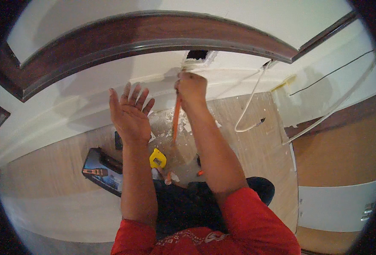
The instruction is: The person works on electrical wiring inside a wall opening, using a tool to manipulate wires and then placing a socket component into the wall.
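Observation:
My right hand (191, 89) is closed around a long, thin orange tool (176, 121), whose exact kind I cannot make out. Its orange length sticks out below the fist, towards me. That fist is just below a dark rectangular hole (197, 55) with ragged white edges, low in the wall. Whether a working end of the tool shows above the fist is hard to tell. To the left, my left hand (132, 117) hangs in the air, palm up with its fingers spread, holding nothing.
White crumbs (187, 126) litter the wooden floor below the hole. A yellow tape measure (157, 159) lies near my legs, beside a dark tool box with a picture (98, 170). A white cable (251, 104) loops down at the right. Dark wooden trim (162, 32) crosses above the hole.

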### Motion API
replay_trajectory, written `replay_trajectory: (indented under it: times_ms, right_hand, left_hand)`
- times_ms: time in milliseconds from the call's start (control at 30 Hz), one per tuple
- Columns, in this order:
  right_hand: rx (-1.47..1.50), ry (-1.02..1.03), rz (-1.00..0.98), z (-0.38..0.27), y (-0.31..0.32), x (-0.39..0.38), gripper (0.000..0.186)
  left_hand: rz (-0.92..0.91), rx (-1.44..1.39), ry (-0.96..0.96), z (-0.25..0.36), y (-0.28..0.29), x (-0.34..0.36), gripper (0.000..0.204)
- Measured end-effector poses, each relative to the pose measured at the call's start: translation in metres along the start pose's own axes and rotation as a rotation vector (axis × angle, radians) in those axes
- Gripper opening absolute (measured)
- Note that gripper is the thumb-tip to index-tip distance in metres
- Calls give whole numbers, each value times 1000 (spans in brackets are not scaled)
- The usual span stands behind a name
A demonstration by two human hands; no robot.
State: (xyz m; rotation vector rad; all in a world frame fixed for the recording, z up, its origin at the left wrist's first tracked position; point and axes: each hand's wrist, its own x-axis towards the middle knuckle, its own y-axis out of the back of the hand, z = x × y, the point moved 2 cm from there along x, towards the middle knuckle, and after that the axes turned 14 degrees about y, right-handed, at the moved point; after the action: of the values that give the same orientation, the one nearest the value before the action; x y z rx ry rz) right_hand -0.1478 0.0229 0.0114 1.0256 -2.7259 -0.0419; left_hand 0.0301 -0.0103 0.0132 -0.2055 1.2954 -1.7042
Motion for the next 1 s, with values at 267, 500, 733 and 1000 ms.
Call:
replay_trajectory:
  times_ms: [267,500,733,1000]
  right_hand:
    - [148,-145,-30,-19,13,-5,23]
    - [87,-161,-80,-15,19,-1,23]
    - [-215,136,43,22,56,25,25]
    - [-222,64,130,18,37,28,27]
  left_hand:
    - [-17,35,-11,-8,-3,1,78]
    - [17,79,-5,-11,-7,1,81]
    - [18,80,-9,-10,-4,5,81]
    - [-32,63,-1,-13,-4,1,76]
